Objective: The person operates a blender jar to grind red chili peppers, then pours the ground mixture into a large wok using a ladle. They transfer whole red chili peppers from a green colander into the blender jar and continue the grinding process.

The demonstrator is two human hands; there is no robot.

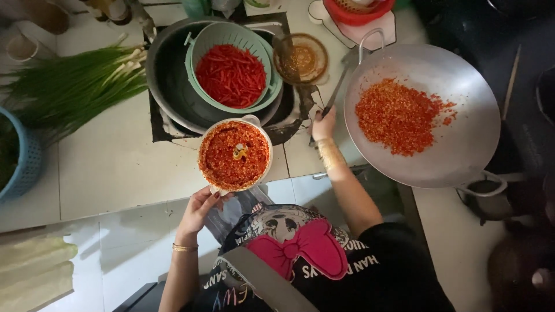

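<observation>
**Chopper bowl full of minced chili, one batch already in wok**

I see L hand point(199, 209) gripping the near rim of the chopper bowl point(235, 155), fingers clamped on its edge w/ thumb curled under. Bowl sits on the counter point(110, 167), just in front of the big metal basin point(167, 81), filled w/ minced red chili, yellow blade hub showing in the middle. R hand point(324, 124) is closed on a knife point(338, 89), blade pointing away toward the wok rim; fingers wrapped round the handle.

Progress, my read: approx midway. Done: a heap of minced chili point(399, 115) lies in the wok point(457, 150), and the bowl's load looks fully minced. Left: bowl contents not yet in wok, and the green colander point(199, 55) inside the basin holds whole red chilies point(231, 75), uncut.

Other: green onions point(75, 86) at left of basin, small brown glass dish point(303, 58) betw basin and wok, blue basket point(23, 162) at far left edge.
</observation>
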